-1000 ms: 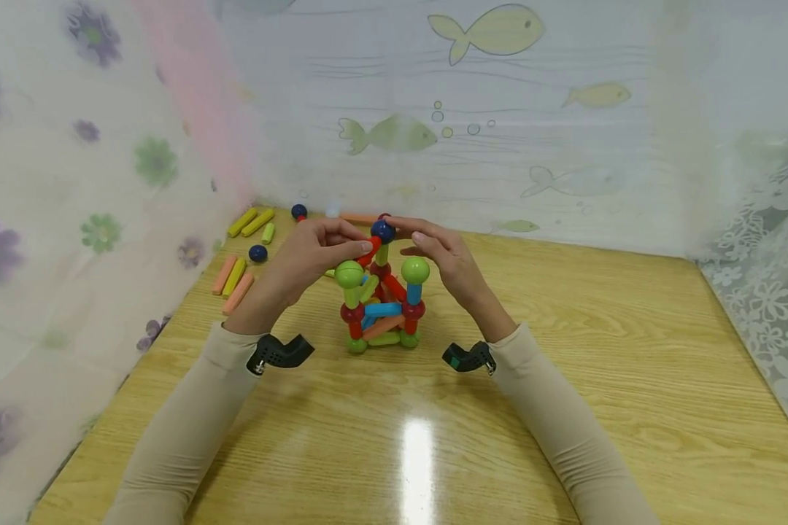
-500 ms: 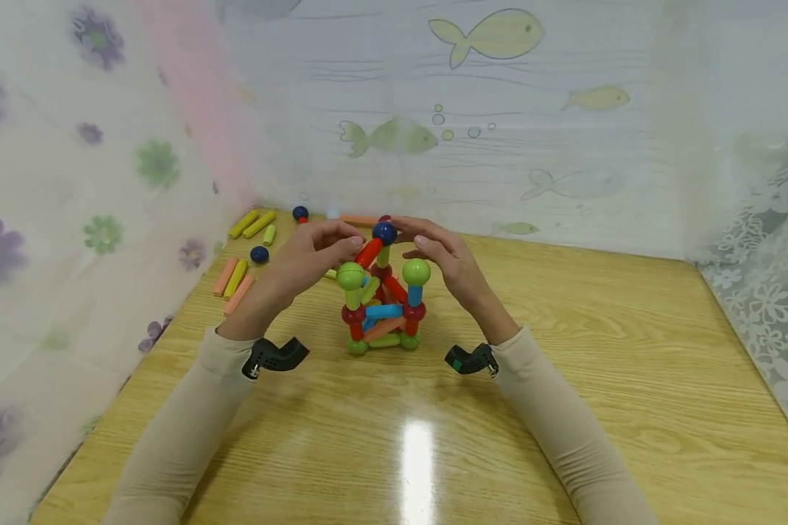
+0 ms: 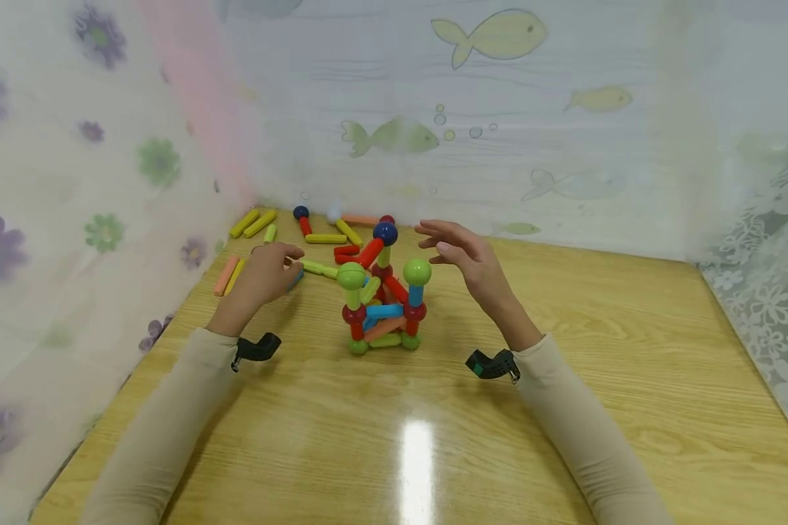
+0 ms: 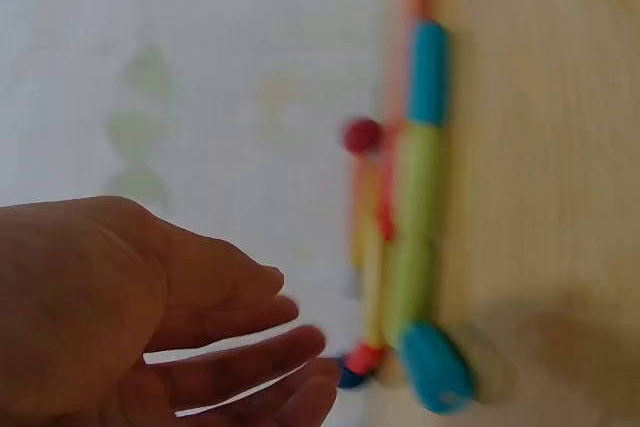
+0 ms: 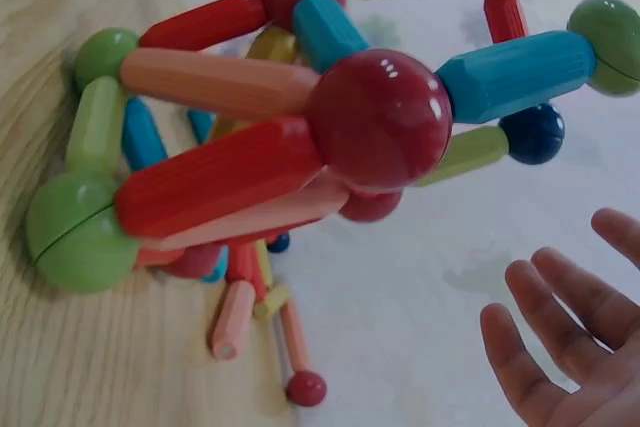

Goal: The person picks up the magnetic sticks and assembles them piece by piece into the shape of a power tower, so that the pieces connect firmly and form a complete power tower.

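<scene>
A frame of coloured rods and balls (image 3: 384, 311) stands mid-table, with two green balls (image 3: 417, 272) on its front posts and a dark blue ball (image 3: 385, 234) on its rear post. From the blue ball a red rod (image 3: 371, 253) slants toward the left green ball (image 3: 351, 276). My left hand (image 3: 263, 273) hovers left of the frame, above loose rods, fingers loosely bent around nothing. Near it lies a blue piece (image 4: 437, 369), partly covered by the hand in the head view. My right hand (image 3: 462, 262) is held right of the frame, fingers spread and apart from it (image 5: 575, 337).
Loose yellow rods (image 3: 326, 238), a light green rod (image 3: 313, 267) and a blue ball with a red rod (image 3: 305, 224) lie behind and left of the frame. Orange rods (image 3: 225, 276) lie by the left wall. A patterned curtain (image 3: 532, 182) rises along the table's back edge.
My left hand has let go of the red rod and moved left, away from the frame; the rod stays at the blue ball. My right hand has drawn back to the right.
</scene>
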`<state>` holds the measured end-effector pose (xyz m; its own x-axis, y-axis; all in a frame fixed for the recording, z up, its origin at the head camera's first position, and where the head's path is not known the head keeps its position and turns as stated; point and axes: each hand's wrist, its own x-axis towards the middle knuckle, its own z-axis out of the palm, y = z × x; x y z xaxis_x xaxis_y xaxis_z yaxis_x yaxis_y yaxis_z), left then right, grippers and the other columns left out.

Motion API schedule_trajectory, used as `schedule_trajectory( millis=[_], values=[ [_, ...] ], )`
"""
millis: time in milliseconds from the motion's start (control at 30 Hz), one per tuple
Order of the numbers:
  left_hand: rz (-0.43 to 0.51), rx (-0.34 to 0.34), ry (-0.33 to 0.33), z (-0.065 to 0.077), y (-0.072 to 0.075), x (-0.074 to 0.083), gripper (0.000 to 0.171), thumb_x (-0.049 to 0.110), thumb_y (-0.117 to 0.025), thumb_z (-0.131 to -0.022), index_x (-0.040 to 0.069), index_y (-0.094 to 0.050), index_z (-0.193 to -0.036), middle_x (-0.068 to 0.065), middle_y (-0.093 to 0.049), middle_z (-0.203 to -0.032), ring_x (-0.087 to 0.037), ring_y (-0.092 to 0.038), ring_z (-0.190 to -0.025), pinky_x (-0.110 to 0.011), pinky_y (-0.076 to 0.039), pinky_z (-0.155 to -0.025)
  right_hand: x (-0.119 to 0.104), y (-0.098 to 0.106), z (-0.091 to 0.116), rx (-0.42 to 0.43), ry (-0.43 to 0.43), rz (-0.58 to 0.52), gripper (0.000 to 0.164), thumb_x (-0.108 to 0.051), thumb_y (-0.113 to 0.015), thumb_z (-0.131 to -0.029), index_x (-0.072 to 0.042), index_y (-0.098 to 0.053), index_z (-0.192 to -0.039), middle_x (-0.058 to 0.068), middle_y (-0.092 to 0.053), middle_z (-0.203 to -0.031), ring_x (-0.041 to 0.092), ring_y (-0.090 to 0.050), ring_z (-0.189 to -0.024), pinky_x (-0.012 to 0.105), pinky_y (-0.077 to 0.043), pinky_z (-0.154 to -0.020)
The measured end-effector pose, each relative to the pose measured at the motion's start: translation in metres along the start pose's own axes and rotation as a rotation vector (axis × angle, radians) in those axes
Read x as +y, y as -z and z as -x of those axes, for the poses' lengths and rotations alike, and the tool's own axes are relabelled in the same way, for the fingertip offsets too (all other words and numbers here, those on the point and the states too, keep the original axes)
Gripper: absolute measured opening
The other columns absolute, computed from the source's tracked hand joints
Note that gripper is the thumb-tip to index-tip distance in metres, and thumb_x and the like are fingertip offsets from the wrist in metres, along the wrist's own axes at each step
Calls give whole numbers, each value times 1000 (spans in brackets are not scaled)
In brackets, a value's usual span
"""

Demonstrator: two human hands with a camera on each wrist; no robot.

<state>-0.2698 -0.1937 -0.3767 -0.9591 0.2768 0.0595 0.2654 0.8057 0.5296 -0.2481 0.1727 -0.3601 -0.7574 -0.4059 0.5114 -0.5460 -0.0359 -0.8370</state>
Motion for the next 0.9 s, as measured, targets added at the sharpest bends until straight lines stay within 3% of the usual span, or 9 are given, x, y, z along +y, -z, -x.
schedule_trajectory(
  millis=[33, 100, 200, 267, 400, 533, 667, 800, 900],
  values=[
    [-33, -14, 24, -3, -6, -7, 36, 11, -57, -107, -14, -60, -133, -33, -63, -122, -45, -62, -108, -55, -53, -88, 1, 1, 2, 0, -3, 5, 44, -19, -50, -109, 4, -56, -146, 15, -62, -140, 36, -60, -120, 54, -52, -94],
    [-75, -24, 75, -6, -15, -18, 26, 11, -59, -104, -13, -67, -110, -26, -63, -92, -38, -63, -81, -47, -54, -75, 3, 2, 5, -4, -9, 10, 43, -18, -50, -109, 4, -56, -145, 13, -63, -140, 39, -60, -118, 51, -53, -92],
    [-101, -20, 112, -7, -23, -31, 33, 13, -61, -104, 1, -58, -73, -6, -41, -60, -21, -42, -54, -36, -40, -59, 5, 4, 7, -11, -21, 18, 42, -18, -51, -109, 3, -57, -145, 13, -63, -141, 39, -61, -117, 46, -54, -91],
    [-99, 0, 105, -5, -22, -33, 42, 13, -62, -104, 7, -50, -63, 0, -31, -56, -16, -33, -50, -33, -33, -56, 6, 6, 8, -12, -26, 18, 41, -18, -51, -109, 2, -57, -145, 17, -61, -141, 40, -61, -116, 45, -54, -91],
    [-42, 41, 62, -4, -13, -23, 30, 15, -63, -104, 0, -66, -78, -4, -48, -61, -21, -43, -54, -37, -39, -59, 6, 9, 8, -6, -30, 17, 40, -18, -52, -109, -1, -59, -145, 22, -60, -140, 40, -61, -116, 44, -55, -90],
    [60, 45, 32, -2, -3, -9, 29, 24, -63, -105, -1, -74, -115, -14, -70, -95, -30, -62, -81, -46, -51, -75, 6, 8, 8, -3, -32, 11, 39, -17, -53, -109, 1, -59, -143, 21, -62, -139, 44, -60, -115, 43, -55, -89],
    [166, 62, -10, 2, 4, 1, 39, 28, -64, -106, -1, -69, -132, -18, -69, -118, -34, -64, -104, -51, -52, -86, 8, 8, 9, -4, -36, 18, 39, -17, -54, -108, 2, -59, -142, 22, -62, -137, 46, -61, -114, 45, -56, -88],
    [245, 113, -74, 6, 11, 13, 40, 25, -64, -106, 0, -67, -137, -19, -66, -126, -37, -64, -110, -51, -54, -87, 8, 7, 9, 1, -38, 23, 38, -16, -54, -108, 1, -60, -142, 22, -62, -136, 40, -63, -112, 49, -55, -88],
    [337, 166, -116, 10, 15, 26, 37, 24, -67, -104, 3, -68, -136, -15, -66, -126, -31, -65, -110, -44, -55, -89, 7, 6, 9, 6, -35, 25, 38, -15, -54, -108, 1, -61, -141, 20, -64, -135, 35, -64, -112, 48, -55, -88]
  ],
)
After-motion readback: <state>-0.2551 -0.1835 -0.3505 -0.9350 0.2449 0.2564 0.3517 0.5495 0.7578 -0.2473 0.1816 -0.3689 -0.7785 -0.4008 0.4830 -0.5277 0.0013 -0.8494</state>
